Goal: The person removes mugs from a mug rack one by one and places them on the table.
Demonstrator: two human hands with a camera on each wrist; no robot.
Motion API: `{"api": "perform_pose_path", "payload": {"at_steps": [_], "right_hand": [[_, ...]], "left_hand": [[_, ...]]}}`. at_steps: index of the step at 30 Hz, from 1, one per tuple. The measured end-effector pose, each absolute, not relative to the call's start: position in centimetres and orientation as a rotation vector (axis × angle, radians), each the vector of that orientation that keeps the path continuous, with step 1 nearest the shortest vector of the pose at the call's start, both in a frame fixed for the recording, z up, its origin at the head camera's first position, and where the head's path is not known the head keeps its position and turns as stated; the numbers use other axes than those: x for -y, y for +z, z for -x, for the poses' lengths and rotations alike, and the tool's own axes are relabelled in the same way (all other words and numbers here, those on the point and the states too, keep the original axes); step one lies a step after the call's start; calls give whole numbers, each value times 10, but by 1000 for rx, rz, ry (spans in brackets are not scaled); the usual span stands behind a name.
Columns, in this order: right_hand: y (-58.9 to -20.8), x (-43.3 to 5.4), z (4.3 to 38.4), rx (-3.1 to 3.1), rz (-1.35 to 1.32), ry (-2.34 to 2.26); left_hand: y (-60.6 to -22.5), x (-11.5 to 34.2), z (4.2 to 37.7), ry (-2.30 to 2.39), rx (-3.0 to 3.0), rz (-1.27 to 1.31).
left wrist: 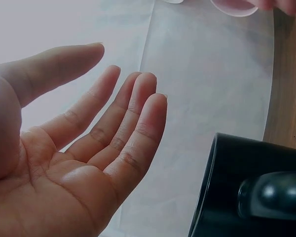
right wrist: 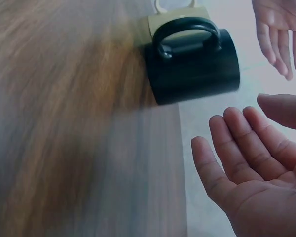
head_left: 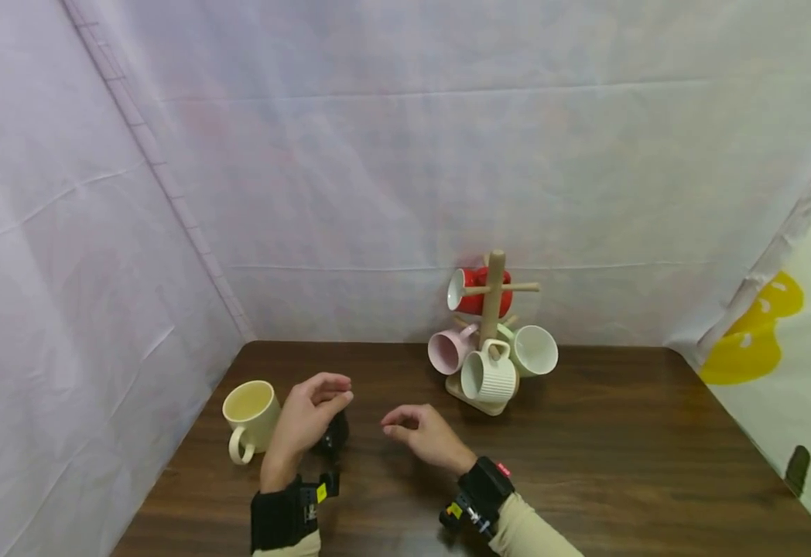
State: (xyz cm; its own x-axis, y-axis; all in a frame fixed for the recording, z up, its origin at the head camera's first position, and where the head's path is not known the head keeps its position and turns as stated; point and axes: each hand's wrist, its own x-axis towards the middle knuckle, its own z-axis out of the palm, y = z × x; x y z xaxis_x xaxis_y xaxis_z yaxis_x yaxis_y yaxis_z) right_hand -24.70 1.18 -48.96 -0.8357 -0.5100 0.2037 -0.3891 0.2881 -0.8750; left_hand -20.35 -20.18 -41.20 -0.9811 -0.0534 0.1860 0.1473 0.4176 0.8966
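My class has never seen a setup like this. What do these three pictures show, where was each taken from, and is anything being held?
There is no robot here: a person works with bare hands. The wide picture comes from a camera on the head, looking forward and down. The other two come from cameras worn on the wrists, each showing one hand close up. On the brown table, a yellow mug and a black mug are near the left hand; in the wide view that hand partly hides the black one. Farther back, a wooden rack carries a red mug, a pink mug, a ribbed white mug and a pale green mug. Neither the left hand nor the right hand holds anything.
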Motion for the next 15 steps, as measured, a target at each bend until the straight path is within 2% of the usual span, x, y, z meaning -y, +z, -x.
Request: {"api": "perform_pose_path", "payload": {"at_steps": [15], "right_hand": [[-474,-47,244,-2425,820,-1666]], "left_hand": [[-413,196,206,-1555,2504,182]]}}
